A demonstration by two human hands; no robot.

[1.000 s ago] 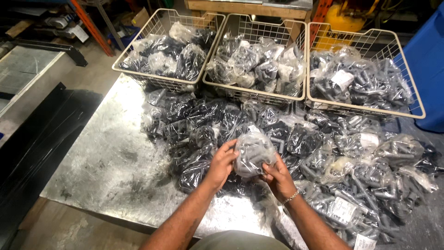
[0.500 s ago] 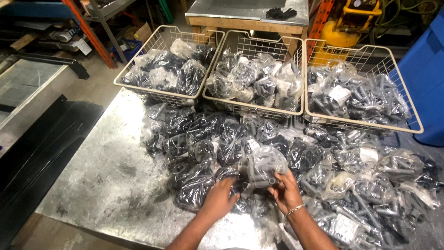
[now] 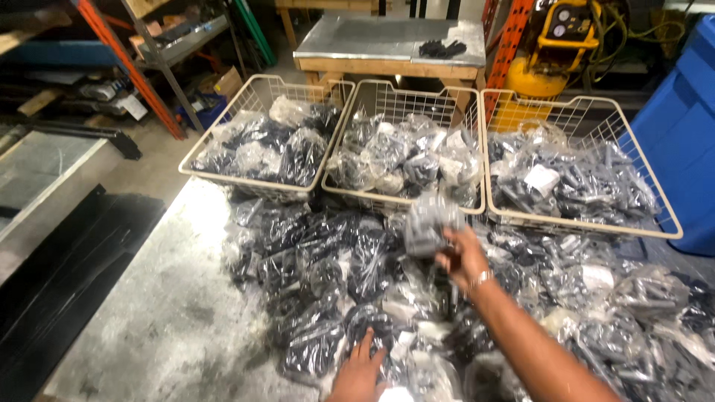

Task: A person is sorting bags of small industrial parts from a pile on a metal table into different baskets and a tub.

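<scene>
The right hand (image 3: 463, 260) has its grip closed on a clear bag of dark parts (image 3: 426, 225), lifted just near of the middle basket (image 3: 350, 115), likely mid-sort, while the left hand (image 3: 359, 370) rests flat and open on the desk's pile of bags (image 3: 320, 283).

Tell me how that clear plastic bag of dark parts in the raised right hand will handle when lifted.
The clear plastic bag of dark parts probably flops and sags, since its film looks crumpled around loose pieces. Glossy film suggests it may slip, so the right hand grips from below. It likely won't roll; similar bags lie slumped on the metal table.
</scene>
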